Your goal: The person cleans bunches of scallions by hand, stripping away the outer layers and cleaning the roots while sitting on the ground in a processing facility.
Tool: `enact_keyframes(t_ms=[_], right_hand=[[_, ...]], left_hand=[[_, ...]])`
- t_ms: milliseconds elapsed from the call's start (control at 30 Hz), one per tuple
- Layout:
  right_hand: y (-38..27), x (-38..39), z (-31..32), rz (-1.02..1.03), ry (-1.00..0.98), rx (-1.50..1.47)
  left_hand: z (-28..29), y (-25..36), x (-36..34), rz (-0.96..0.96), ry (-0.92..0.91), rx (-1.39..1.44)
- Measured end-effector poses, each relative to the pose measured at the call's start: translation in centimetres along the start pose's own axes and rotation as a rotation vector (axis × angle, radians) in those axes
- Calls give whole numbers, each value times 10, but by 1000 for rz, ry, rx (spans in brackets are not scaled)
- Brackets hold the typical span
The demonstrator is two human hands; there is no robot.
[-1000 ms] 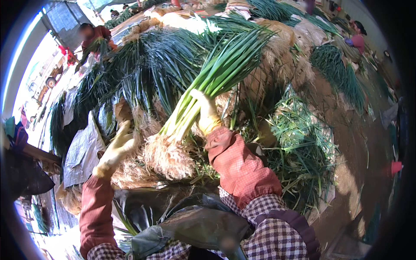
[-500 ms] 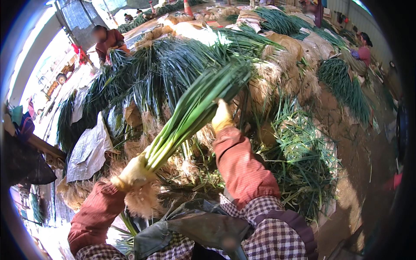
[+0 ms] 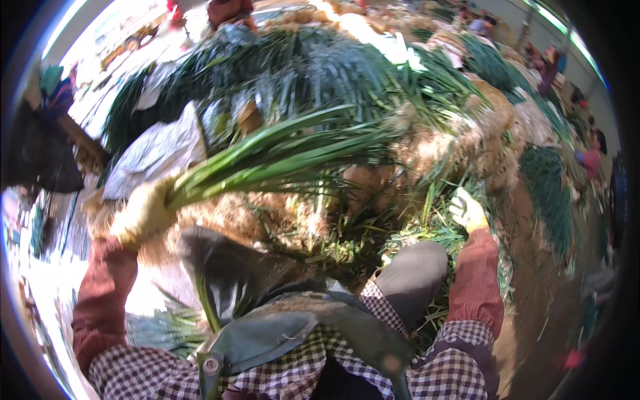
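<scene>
My left hand (image 3: 145,212), in a pale yellow glove, is closed around the white lower ends of a bunch of green onions (image 3: 277,157). Their long green leaves fan out to the right across the middle of the view, and the pale, hairy roots hang below the glove. On the right, away from the bunch, my right hand (image 3: 469,210) is over a heap of loose green leaves (image 3: 433,237). Its gloved fingers look parted, with nothing visible held in them.
Stacked green onions (image 3: 287,73) with tangled roots lie ahead. A whitish plastic sheet (image 3: 157,150) drapes at the left, above my left hand. More onions (image 3: 170,323) lie beside my left knee. Bare brown ground (image 3: 533,293) runs along the right. Other people are farther back.
My right hand has let go of the leaves and moved right and down to the loose heap. My left hand has drawn the bunch left and up, its leaves now lying flatter and spread.
</scene>
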State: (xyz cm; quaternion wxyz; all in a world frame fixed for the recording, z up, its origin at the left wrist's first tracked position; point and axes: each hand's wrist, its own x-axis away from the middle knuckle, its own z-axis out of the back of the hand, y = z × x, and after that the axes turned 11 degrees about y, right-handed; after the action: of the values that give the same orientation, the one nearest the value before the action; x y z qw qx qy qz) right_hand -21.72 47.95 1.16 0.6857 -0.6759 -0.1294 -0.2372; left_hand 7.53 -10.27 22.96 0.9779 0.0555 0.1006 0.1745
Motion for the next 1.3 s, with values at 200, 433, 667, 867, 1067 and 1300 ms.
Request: enact_keyframes(t_ms=[200,433,667,867,1067,1300], right_hand=[[27,5,-55,-27,-172,315],[-10,-12,-96,-51,-152,516],[-6,-2,-171,-70,-221,664],[17,41,-233,-56,-253,822],[27,70,-290,26,-370,992],[52,101,-317,84,-469,1115]], left_hand=[[55,-136,37,75,479,-101],[57,-270,244,1053,641,-256],[-97,-244,376,1738,792,99],[-288,-174,373,2161,175,332],[-346,-200,360,2180,-52,399],[-260,-184,371,2072,270,644]])
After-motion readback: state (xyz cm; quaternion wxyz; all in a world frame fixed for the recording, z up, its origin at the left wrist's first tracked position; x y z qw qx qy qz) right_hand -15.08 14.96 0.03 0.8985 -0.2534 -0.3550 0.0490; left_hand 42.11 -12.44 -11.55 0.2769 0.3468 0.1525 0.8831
